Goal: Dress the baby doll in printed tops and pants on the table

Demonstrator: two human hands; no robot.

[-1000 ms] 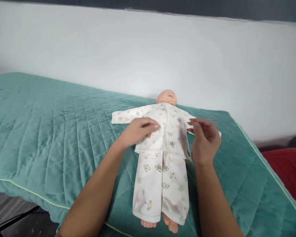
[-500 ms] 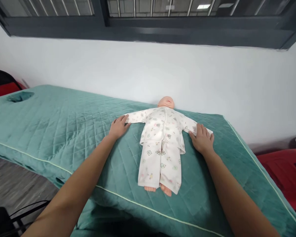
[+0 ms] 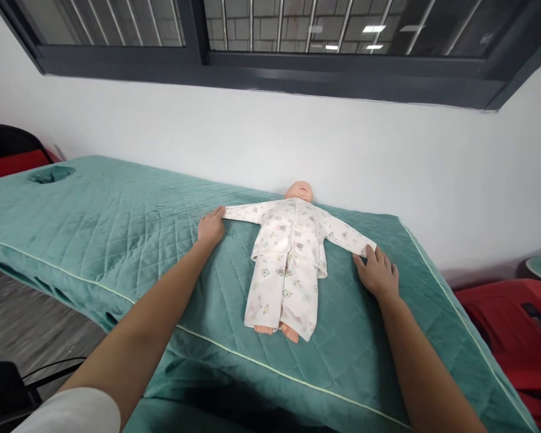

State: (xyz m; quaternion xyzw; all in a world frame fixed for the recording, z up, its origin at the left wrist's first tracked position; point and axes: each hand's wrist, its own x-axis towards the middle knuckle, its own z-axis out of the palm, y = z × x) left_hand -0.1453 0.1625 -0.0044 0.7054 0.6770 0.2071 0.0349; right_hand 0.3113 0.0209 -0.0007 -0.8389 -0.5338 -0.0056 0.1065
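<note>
A baby doll (image 3: 299, 191) lies on its back on a green quilted bed cover, with its head near the wall. It wears a white patterned top (image 3: 288, 231) and matching trousers (image 3: 282, 294); its toes show below the hems. Both sleeves stretch out sideways, and the doll's hands are hidden. At the end of the sleeve on the left, my left hand (image 3: 211, 226) has its fingers closed together on the cuff. My right hand (image 3: 379, 272) rests at the other cuff, fingers apart and flat, with the fingertips touching the sleeve's edge.
The bed (image 3: 130, 204) runs along a white wall below a barred window (image 3: 288, 27), with a face hole (image 3: 51, 174) at its left end. Red plastic furniture (image 3: 509, 325) stands beyond the right edge. A black object (image 3: 2, 391) is at lower left.
Both my hands have slid outward along the sleeves to the cuffs. The sleeve on the right now lies straighter and longer. The camera view has shifted slightly.
</note>
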